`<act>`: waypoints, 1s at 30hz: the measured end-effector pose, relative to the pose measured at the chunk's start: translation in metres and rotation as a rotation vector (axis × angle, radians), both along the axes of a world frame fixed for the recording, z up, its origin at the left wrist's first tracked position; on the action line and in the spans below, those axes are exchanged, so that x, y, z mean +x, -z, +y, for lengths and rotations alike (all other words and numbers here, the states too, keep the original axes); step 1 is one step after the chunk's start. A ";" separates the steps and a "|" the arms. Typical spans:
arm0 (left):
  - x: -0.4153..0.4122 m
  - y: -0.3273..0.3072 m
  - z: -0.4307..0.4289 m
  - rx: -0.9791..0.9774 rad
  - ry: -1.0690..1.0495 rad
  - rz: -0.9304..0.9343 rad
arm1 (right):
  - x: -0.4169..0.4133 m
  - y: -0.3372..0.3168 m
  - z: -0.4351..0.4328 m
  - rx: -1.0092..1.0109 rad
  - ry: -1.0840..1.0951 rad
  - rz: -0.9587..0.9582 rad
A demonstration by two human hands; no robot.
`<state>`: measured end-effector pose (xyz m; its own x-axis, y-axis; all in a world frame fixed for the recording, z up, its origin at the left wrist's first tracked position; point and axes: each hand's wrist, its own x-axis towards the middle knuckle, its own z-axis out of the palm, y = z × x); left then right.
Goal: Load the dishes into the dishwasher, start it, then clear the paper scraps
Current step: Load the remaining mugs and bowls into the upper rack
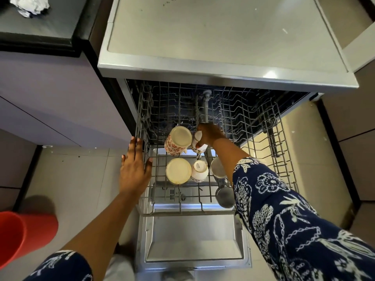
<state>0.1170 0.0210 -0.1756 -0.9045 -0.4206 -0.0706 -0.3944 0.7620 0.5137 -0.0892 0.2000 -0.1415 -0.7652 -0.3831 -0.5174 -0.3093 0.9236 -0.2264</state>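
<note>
So the right hand point(211, 133) is reaching into the pulled-out rack point(188, 213), fingers curled round a small white cup point(197, 141) with a blue pattern. The cup sits tipped over about mid-rack, just right of a red-flower mug point(178, 141). That mug is bottom-up and leaning. Can't tell if the two actually touch.

The left hand point(135, 169) isn't gripping anything. It's flat, fingers straight, lying against the rack's left edge with the thumb on a wire.

Nearer the front there's a cream mug point(178, 171), bottom-up, and a second cup point(199, 170) right beside it, also white and blue, with printing on its base. To the right of those is a steel cup point(218, 167), and a lower steel cup point(224, 196) closer to the front, both partly hidden behind the patterned blue sleeve point(284, 220). The back and right side of the rack are just bare wires.

Under the rack the door point(192, 242) is folded down flat. The dishwasher point(213, 37) has a grey top.

The paper point(30, 5) is a crumpled white wad up on the dark counter point(50, 25) at the far left, well away from both hands. There's a red bucket point(22, 234) on the tile floor point(71, 175) by the left arm.
</note>
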 end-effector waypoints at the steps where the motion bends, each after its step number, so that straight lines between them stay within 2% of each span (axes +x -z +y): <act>1: 0.000 -0.002 0.000 -0.008 0.003 -0.013 | 0.002 -0.002 0.001 -0.010 0.015 -0.006; 5: -0.001 -0.018 0.001 0.039 0.022 -0.113 | 0.024 -0.026 0.018 -0.046 0.107 0.028; 9: -0.003 -0.061 -0.006 0.180 0.018 -0.183 | 0.070 -0.065 0.038 -0.202 0.280 0.157; 14: -0.009 -0.133 -0.054 0.131 -0.001 0.114 | 0.102 -0.121 0.005 -0.514 0.303 0.285; 18: -0.035 -0.183 -0.147 -0.012 -0.116 0.292 | 0.086 -0.170 -0.098 -0.750 0.172 0.400; 20: -0.052 -0.207 -0.203 -0.078 -0.161 0.351 | 0.069 -0.190 -0.165 -0.807 0.114 0.429; 24: -0.090 -0.232 -0.316 -0.272 -0.126 0.221 | 0.029 -0.206 -0.290 -0.769 0.055 0.437; 27: -0.111 -0.235 -0.382 -0.323 -0.050 0.015 | 0.005 -0.203 -0.365 -0.691 0.104 0.302; 30: -0.119 -0.226 -0.419 -0.352 0.051 -0.068 | -0.008 -0.194 -0.415 -0.511 0.063 0.332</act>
<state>-0.0021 -0.3977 0.0502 -0.9232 -0.3841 0.0100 -0.3753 0.9071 0.1907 -0.0977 -0.2150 0.0521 -0.8832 -0.4689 -0.0105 -0.3877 0.7426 -0.5462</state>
